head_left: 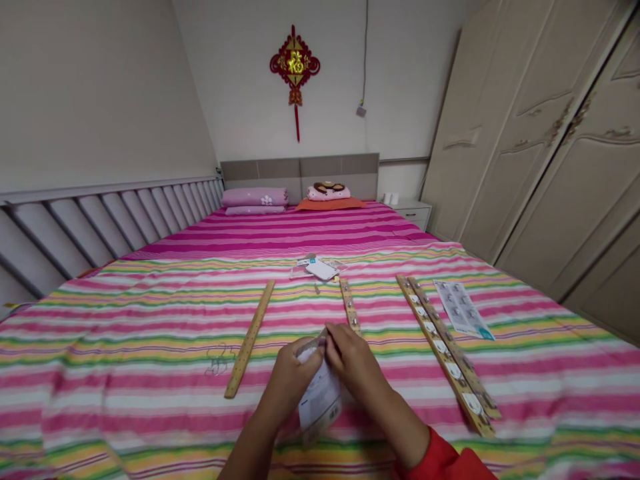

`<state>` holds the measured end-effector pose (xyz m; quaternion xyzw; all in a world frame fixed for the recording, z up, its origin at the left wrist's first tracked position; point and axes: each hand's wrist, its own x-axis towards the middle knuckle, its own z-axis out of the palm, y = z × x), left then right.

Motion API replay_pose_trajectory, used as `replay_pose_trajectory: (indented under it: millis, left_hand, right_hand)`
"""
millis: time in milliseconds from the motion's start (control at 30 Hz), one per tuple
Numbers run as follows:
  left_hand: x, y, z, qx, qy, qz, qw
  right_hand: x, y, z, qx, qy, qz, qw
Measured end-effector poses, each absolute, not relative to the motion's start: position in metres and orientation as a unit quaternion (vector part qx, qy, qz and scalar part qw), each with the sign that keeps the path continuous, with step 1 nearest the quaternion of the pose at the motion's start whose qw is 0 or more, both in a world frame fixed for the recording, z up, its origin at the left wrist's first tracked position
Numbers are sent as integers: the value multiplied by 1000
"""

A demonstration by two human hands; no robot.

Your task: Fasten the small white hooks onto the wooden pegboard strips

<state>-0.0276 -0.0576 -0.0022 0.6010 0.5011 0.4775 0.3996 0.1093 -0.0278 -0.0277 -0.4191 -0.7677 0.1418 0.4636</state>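
Observation:
My left hand (296, 368) and my right hand (351, 359) meet near the bottom middle, both closed on the upper edge of a clear packet (321, 400) with a printed white sheet in it. The packet hangs down between my forearms. Just beyond my right hand lies a short wooden strip (349, 303) with metal pieces on it. To the left rests a bare wooden strip (250, 340) with small holes, next to some thin tangled wire (219, 360). On the right, two long wooden strips (440, 347) lie side by side, bearing white and metal pieces.
A printed card (464, 310) lies right of the long strips. Beyond my hands are a white card (321, 269) and clear packaging on the striped bedspread (150, 400). Folded bedding (255, 198) sits by the headboard; a slatted rail (115, 220) runs along the left.

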Motion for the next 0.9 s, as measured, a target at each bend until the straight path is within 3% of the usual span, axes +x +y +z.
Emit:
replay_pose_trajectory:
  millis: [167,367,600,800,900]
  left_hand:
    - [-33,-56,-8,570,480,477,465]
    - [-40,-51,-3,507,528,514,447]
    - [-32,-52,-5,525,504,541,421]
    - [-30,-54,-7,470,455,557,511]
    - [-29,-55,-6,494,451,550,501]
  right_hand:
    - [112,-30,-26,-430,-741,175,486]
    - [112,-36,-25,-400,-529,511,546]
    - [111,-43,-33,-405,-482,531,567]
    - [115,-48,-26,-387,-494,574,526]
    - [117,-50,-27,-374,-489,599,512]
